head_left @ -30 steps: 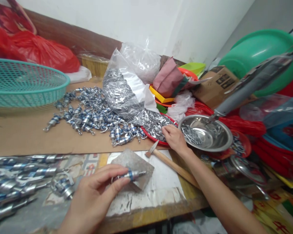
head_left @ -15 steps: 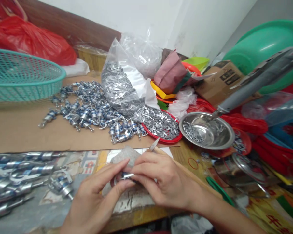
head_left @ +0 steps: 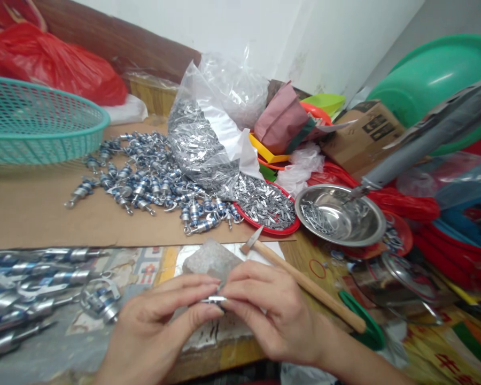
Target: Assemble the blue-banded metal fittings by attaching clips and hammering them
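Between the fingertips of both hands is a small shiny metal piece [head_left: 214, 299], mostly covered by the fingers. My left hand [head_left: 160, 321] pinches its left part, thumb below and fingers above. From the right, my right hand [head_left: 270, 305] closes on the other end. Just beyond the fingers lies a grey stone block [head_left: 210, 259] on a white sheet. A hammer [head_left: 304, 278] with a wooden handle rests behind and beside my right hand. Several blue and silver metal fittings [head_left: 36, 289] lie to the left of my left hand.
More blue and silver fittings [head_left: 152, 179] are heaped on cardboard [head_left: 32, 214]. A red tray [head_left: 282, 232] holds small metal strips, beside a steel bowl [head_left: 379, 227] with metal parts. A clear bag [head_left: 200, 144] of strips leans behind. A turquoise basket [head_left: 44, 152] stands at left.
Both hands have shifted slightly down and toward each other's fingertips, the right one turning. More of the stone block and the hammer's handle now shows.
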{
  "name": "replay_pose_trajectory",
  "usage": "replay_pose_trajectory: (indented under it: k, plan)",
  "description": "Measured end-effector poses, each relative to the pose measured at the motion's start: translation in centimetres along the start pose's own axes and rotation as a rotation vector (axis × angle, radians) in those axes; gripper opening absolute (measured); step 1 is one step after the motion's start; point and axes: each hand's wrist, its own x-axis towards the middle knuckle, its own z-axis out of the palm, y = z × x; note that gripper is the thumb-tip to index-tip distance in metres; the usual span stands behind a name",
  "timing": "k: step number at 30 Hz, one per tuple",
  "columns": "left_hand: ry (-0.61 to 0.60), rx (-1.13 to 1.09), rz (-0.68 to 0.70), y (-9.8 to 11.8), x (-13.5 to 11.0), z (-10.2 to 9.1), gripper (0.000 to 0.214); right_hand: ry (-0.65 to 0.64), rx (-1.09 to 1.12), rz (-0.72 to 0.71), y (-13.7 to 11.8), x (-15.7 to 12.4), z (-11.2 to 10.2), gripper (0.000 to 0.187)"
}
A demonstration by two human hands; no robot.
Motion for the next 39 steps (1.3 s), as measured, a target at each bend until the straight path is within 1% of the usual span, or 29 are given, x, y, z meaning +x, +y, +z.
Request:
replay_pose_trajectory:
  k: [2, 4, 5, 7, 9, 11, 13, 15, 17, 22, 25, 27, 29, 30, 32, 34, 35, 36, 37, 38, 39]
  plan:
    - [-0.051, -0.071, -0.058, -0.1, 0.0, -0.3, 0.007, 0.030, -0.041, -0.021, 0.0, -0.3, 0.1, 0.015]
    - [-0.077, -0.196, -0.142, -0.3, 0.0, -0.7, 0.004, 0.078, -0.118, -0.083, 0.1, -0.8, 0.3, 0.027]
    - [-0.087, -0.255, -0.185, -0.4, 0.0, -0.7, 0.005, 0.093, -0.166, -0.135, 0.2, -0.9, 0.4, 0.029]
    - [-0.104, -0.327, -0.249, -0.7, 0.0, -0.8, 0.009, 0.093, -0.272, -0.283, 0.5, -1.2, 0.6, 0.018]
    - [-0.123, -0.330, -0.274, -0.7, 0.0, -0.6, 0.011, 0.095, -0.368, -0.435, 0.8, -1.2, 0.8, 0.017]
    - [-0.137, -0.314, -0.275, -0.6, 0.0, -0.5, 0.012, 0.108, -0.452, -0.536, 0.9, -1.2, 0.7, 0.015]
    - [-0.174, -0.286, -0.268, -0.3, 0.1, -0.4, 0.012, 0.125, -0.494, -0.577, 1.0, -1.1, 0.6, 0.013]
    - [-0.231, -0.249, -0.260, 0.1, 0.2, -0.5, 0.012, 0.127, -0.485, -0.573, 1.1, -1.1, 0.5, 0.014]
    - [-0.252, -0.237, -0.267, 0.5, 0.3, -0.6, 0.011, 0.143, -0.452, -0.536, 1.3, -1.2, 0.6, 0.018]
    - [-0.131, -0.290, -0.349, 1.4, 0.3, -0.4, 0.009, 0.246, -0.333, -0.370, 1.8, -1.8, 1.7, 0.022]
    - [-0.112, -0.279, -0.349, 1.2, 0.3, -0.2, 0.011, 0.263, -0.257, -0.270, 1.8, -2.2, 2.4, 0.022]
    - [-0.090, -0.297, -0.337, 0.7, 0.2, 0.0, 0.014, 0.245, -0.182, -0.187, 1.5, -2.3, 2.7, 0.024]
    - [-0.045, -0.342, -0.348, 0.2, -0.3, 0.3, 0.017, 0.244, -0.104, -0.100, 1.1, -2.4, 2.8, 0.022]
    - [-0.018, -0.381, -0.365, 0.1, -0.6, 0.5, 0.020, 0.250, -0.070, -0.060, 0.8, -2.4, 2.7, 0.020]
    - [0.038, -0.464, -0.402, 0.0, -1.1, 0.9, 0.038, 0.249, 0.001, 0.024, 0.2, -2.2, 2.4, 0.017]
    - [0.066, -0.516, -0.418, 0.0, -1.4, 1.2, 0.054, 0.163, 0.089, 0.121, 0.1, -1.7, 1.6, 0.013]
    - [0.060, -0.524, -0.414, 0.0, -1.4, 1.2, 0.056, 0.101, 0.110, 0.164, 0.4, -1.4, 0.9, 0.012]
    - [0.040, -0.523, -0.411, -0.1, -1.4, 1.2, 0.057, 0.049, 0.072, 0.222, 1.1, -0.9, 0.1, 0.010]
    - [0.015, -0.518, -0.408, -0.3, -1.2, 1.2, 0.057, 0.021, -0.020, 0.296, 2.1, -0.4, -0.9, 0.010]
    - [-0.018, -0.518, -0.405, -0.4, -1.0, 1.2, 0.058, 0.019, -0.144, 0.357, 3.4, 0.1, -2.0, 0.009]
    - [-0.054, -0.523, -0.402, -0.6, -0.9, 1.2, 0.060, 0.055, -0.370, 0.503, 4.9, 0.6, -3.1, 0.012]
